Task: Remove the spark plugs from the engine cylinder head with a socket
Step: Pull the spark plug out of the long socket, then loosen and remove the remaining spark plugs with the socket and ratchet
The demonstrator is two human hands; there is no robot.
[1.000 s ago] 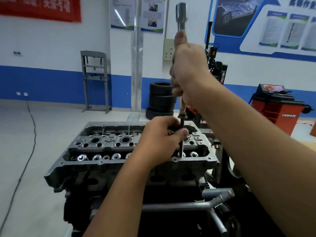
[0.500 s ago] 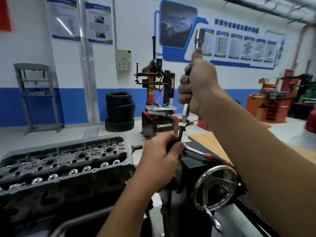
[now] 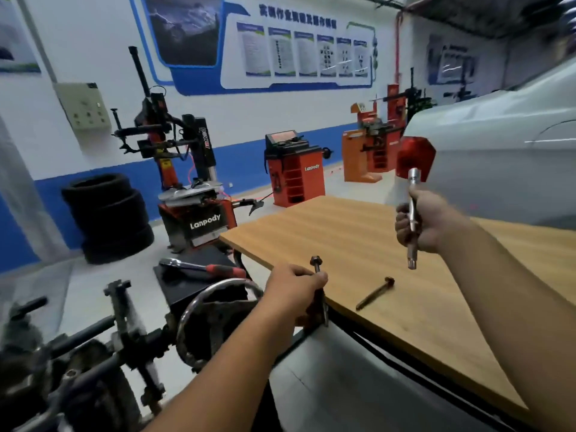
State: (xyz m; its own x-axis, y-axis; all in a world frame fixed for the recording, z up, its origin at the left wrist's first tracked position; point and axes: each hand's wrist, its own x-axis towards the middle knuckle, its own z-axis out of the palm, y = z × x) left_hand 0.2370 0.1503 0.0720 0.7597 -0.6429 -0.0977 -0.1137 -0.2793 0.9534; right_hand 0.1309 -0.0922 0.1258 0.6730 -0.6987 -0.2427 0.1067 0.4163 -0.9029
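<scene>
A: Where is the removed part?

B: The left hand (image 3: 294,283) has its fingers curled round a long dark bolt-shaped piece (image 3: 316,265), held upright at the edge of the wooden worktop (image 3: 358,232). A second one (image 3: 375,293) lies flat nearby.

A: And the socket?

B: The right hand (image 3: 424,221) grips the socket extension (image 3: 412,213) mid-shaft above the worktop. It looks like rigid, smooth steel, probably slippery; hold the shank firmly.

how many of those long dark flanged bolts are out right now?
2. One long dark flanged bolt lies loose on the wooden tabletop. The other bolt is gripped upright in the left hand at the table's near edge. More may be hidden outside the view.
</scene>
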